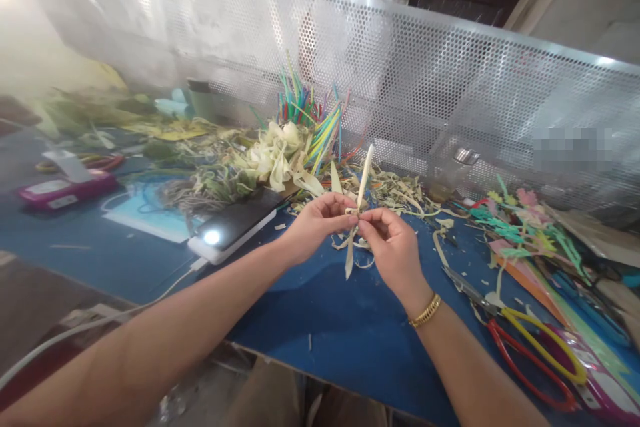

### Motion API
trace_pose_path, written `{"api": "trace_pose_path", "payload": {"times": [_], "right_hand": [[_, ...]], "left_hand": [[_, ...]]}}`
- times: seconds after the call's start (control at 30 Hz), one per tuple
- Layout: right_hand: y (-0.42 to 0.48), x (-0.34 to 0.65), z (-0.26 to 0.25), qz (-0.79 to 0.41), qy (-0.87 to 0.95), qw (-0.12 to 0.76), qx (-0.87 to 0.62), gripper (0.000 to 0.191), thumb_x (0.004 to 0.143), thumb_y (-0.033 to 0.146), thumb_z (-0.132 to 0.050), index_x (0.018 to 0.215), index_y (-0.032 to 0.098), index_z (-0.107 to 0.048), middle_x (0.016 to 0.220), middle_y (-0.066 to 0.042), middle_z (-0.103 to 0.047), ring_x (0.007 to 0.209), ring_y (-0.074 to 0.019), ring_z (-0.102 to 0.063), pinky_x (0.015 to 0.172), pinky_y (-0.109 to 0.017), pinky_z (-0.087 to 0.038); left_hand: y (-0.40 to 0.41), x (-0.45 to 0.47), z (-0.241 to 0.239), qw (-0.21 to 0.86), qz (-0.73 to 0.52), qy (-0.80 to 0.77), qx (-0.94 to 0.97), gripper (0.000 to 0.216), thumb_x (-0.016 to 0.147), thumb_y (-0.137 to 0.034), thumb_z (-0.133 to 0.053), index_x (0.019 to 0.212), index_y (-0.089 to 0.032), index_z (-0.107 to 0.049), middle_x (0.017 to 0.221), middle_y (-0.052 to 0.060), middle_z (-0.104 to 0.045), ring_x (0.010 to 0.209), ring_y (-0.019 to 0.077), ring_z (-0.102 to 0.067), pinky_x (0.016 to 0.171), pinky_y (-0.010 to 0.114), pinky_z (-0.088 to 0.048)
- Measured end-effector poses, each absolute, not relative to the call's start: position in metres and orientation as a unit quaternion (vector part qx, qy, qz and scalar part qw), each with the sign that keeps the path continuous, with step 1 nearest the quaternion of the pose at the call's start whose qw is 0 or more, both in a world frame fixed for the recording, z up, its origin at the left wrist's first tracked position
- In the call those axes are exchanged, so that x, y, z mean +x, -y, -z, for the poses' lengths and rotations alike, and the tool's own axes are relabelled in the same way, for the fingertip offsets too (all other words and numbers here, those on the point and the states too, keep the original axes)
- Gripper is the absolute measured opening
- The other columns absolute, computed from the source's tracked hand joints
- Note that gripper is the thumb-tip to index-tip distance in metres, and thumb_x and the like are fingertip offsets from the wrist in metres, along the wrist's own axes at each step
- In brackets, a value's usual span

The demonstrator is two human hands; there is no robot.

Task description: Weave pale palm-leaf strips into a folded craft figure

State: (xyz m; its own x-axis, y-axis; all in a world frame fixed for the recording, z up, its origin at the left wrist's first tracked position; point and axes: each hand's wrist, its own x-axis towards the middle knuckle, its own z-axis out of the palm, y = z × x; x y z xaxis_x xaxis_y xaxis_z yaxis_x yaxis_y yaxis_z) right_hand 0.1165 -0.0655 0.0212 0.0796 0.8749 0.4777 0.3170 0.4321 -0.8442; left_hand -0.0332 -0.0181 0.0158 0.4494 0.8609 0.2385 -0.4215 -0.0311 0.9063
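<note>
Pale dried leaf strips (367, 170) are pinched between my two hands above the blue table; one end points up and another hangs below the fingers. My left hand (317, 223) is closed on them from the left, thumb and forefinger together. From the other side, my right hand (395, 247) pinches the same strips, its fingertips almost touching the left ones. Where the strips cross or fold, the fingers partly hide them. Loose cream husk-like leaves (277, 153) and dry scraps (395, 193) lie just beyond both hands.
Scissors (500, 310) with red and yellow handles lie at right, near colourful cut pieces (530, 220). A lit power bank (235, 223) with a white cable sits at left. Coloured stems (320, 113) stand before a perforated metal screen (400, 73). The blue table (345, 340) has a near edge.
</note>
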Motion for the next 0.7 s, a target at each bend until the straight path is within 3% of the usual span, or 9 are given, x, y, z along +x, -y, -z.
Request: {"api": "trace_pose_path", "payload": {"times": [0.2,0.53,0.7], "right_hand": [[0.0663,0.1185,-0.0228,-0.171,0.655,0.561,-0.476,0.011,0.081,0.030,-0.060,0.085,0.020,-0.064,0.083,-0.004,-0.070,0.071,-0.0160,-0.066,0.065,-0.029,-0.055],[0.0686,0.1164,-0.0222,-0.153,0.663,0.549,-0.486,0.008,0.081,0.027,-0.060,0.085,0.020,-0.060,0.079,-0.003,-0.067,0.070,-0.0155,-0.065,0.064,-0.028,-0.054],[0.0708,0.1180,-0.0268,0.008,0.738,0.481,-0.474,0.009,0.085,0.023,-0.054,0.091,0.021,-0.061,0.088,-0.005,-0.066,0.083,-0.0183,-0.062,0.078,-0.035,-0.051]], "left_hand": [[0.0183,-0.0336,-0.0157,0.698,-0.457,-0.207,0.512,0.027,0.066,-0.024,-0.077,0.088,-0.016,-0.063,0.076,-0.002,-0.059,0.060,0.0051,-0.050,0.058,0.019,-0.039],[0.0199,-0.0316,-0.0163,0.711,-0.450,-0.216,0.495,0.028,0.064,-0.020,-0.079,0.086,-0.016,-0.062,0.072,-0.002,-0.058,0.059,0.0054,-0.051,0.057,0.018,-0.041],[0.0147,-0.0309,-0.0128,0.761,-0.449,-0.219,0.414,0.022,0.064,-0.015,-0.077,0.080,-0.015,-0.062,0.067,-0.003,-0.058,0.054,0.0029,-0.052,0.055,0.015,-0.043]]}}
